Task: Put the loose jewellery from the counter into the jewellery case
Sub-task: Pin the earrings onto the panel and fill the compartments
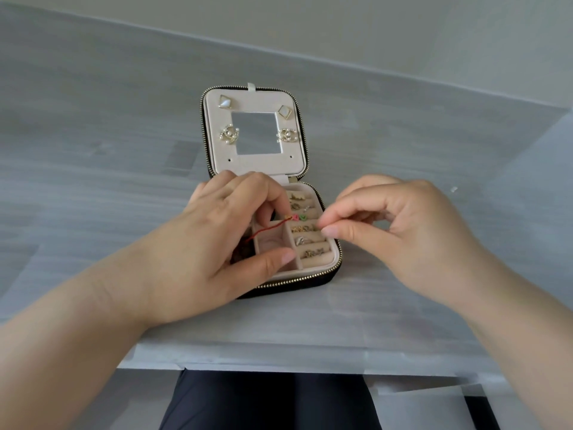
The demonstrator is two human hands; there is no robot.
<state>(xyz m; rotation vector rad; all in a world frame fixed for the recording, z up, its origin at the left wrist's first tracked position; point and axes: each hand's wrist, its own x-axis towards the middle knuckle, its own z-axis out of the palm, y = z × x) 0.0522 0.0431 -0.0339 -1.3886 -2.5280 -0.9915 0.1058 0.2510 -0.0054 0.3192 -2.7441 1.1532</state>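
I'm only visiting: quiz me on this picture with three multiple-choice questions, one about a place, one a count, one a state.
1. Where is the mirror? A in the lid; B flat on the counter; C in a ring slot.
2. How many earrings are pinned round it? A two; B four; C six.
3. The jewellery case is: A zipped shut; B open; C upside down.
Answers: 1 A, the lid frames it. 2 B, two square ones above, two pearl ones below. 3 B, the lid stands raised.
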